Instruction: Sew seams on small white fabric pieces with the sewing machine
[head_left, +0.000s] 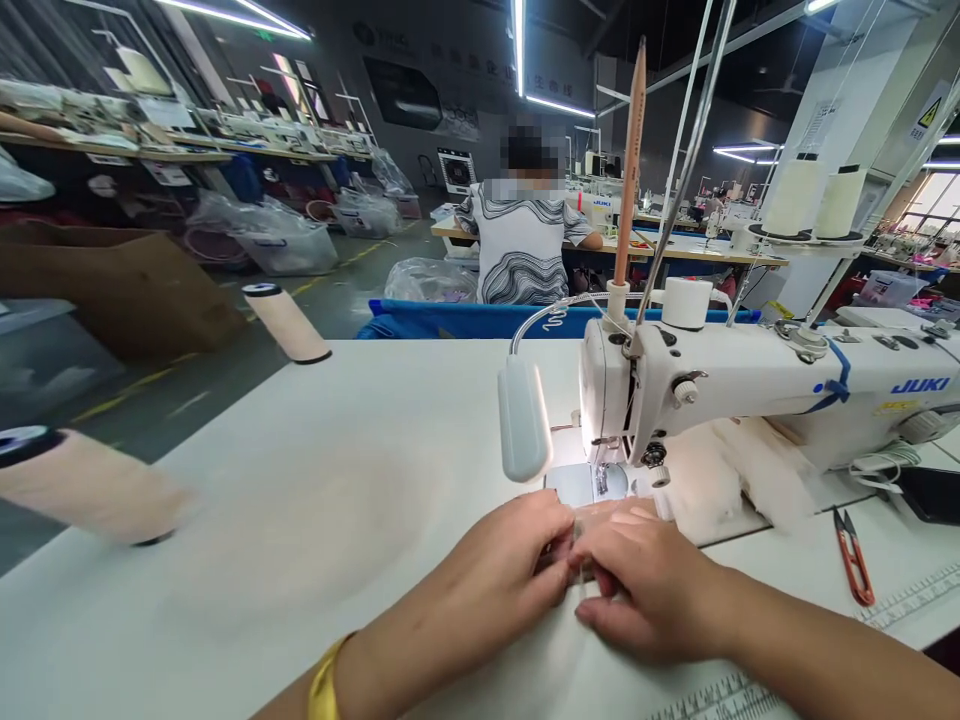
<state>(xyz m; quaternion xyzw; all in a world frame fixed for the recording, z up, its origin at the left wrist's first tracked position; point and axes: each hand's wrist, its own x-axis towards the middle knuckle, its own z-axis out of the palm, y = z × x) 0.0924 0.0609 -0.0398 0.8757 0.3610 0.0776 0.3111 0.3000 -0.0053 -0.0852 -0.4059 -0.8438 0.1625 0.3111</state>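
Observation:
My left hand [506,560] and my right hand [652,580] meet just in front of the white sewing machine [720,370]. Both have their fingers closed in a pinch on a thin, pale, sheer piece of fabric [592,512], much of it hidden under the fingers. The metal needle plate [568,482] lies right beyond my fingertips. To the right of the needle area, more pale fabric [701,480] is bunched under the machine arm. A small lamp [523,425] hangs beside the machine head, above my left hand.
Red-handled thread snips [853,562] and a dark phone [934,493] lie at the right. Ruler markings [720,698] run along the table's front. Two peach thread spools [289,325] stand at the left. Ahead, a person [523,240] sits beyond a blue cloth [450,320].

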